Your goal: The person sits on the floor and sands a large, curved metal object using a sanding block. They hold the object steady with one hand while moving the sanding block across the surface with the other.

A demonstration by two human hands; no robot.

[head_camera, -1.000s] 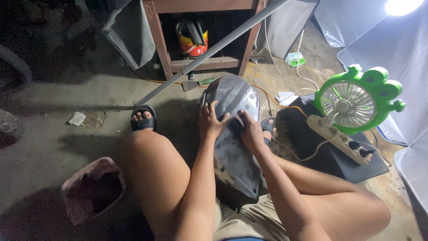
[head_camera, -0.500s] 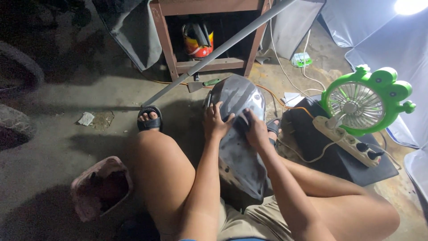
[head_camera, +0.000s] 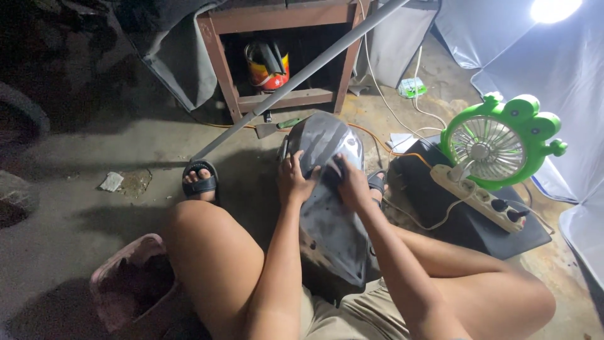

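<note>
While both hands press on it, the grey curved panel (head_camera: 327, 201) lies lengthwise between the knees, nose toward twelve o'clock. Left hand (head_camera: 294, 178) lies flat, fingers spread, steadying the upper part. Right hand (head_camera: 351, 182) presses down with fingers curled; whether it holds a pad underneath, cannot tell. Since half a second ago both hands sit at nearly the same spot; only the view has shifted slightly, so the rubbing looks ongoing. At two o'clock, white power strip (head_camera: 479, 198) on a black mat (head_camera: 465, 220), green fan (head_camera: 497, 143) behind. Small green-and-white packet (head_camera: 412, 87) at one o'clock. Red-yellow helmet (head_camera: 269, 66) under wooden table (head_camera: 283, 16), twelve o'clock. Pink basket (head_camera: 119, 283) at eight.
</note>
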